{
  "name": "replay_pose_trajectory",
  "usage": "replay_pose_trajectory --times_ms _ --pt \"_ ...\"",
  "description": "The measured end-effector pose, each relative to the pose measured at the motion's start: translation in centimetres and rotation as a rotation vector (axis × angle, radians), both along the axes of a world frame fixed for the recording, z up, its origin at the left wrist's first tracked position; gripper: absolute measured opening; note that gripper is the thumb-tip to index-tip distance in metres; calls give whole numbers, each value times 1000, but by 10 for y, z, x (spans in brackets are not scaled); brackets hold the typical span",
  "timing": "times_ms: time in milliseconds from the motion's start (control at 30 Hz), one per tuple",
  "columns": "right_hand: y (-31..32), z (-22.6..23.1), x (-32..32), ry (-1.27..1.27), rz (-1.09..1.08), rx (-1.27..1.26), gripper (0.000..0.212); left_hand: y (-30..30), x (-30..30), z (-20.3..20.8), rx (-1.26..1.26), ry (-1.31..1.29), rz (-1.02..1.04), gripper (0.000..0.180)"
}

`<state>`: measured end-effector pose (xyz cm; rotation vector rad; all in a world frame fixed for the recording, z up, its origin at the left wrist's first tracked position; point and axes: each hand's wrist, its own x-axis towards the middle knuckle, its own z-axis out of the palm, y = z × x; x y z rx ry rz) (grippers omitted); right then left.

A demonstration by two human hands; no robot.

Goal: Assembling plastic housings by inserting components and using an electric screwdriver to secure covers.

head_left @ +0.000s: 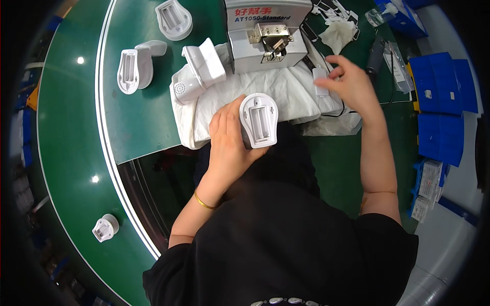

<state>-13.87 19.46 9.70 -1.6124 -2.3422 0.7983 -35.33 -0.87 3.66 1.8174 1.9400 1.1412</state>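
My left hand [224, 137] is closed around a white plastic device [244, 122] with a rounded, shield-shaped base. Its battery compartment [260, 123] faces up with no cover on it, showing two long slots. Over the cloth's right side, my right hand [348, 81] has thumb and fingers apart. A small white rectangular piece [320, 87] lies just under its thumb; whether they touch I cannot tell. Left of my left hand, a white device with a speaker grille and a flared end [196, 76] rests on the white cloth [275, 86].
A grey tabletop machine [268, 43] with a metal feed head stands behind the cloth. Further white devices [174, 20] [135, 69] are at the left of the green table, and one [105, 228] sits on the strip beyond the rail. Blue bins [440, 84] line the right side.
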Motion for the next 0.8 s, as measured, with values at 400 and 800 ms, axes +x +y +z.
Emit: replay_pose_trajectory --times_ms 400,800 --pt "-77 11 -44 905 211 -484 23 2 -3 9 -10 -111 -1 91" --pt "-82 -17 -64 393 555 89 27 2 -6 4 -29 -164 -5 89"
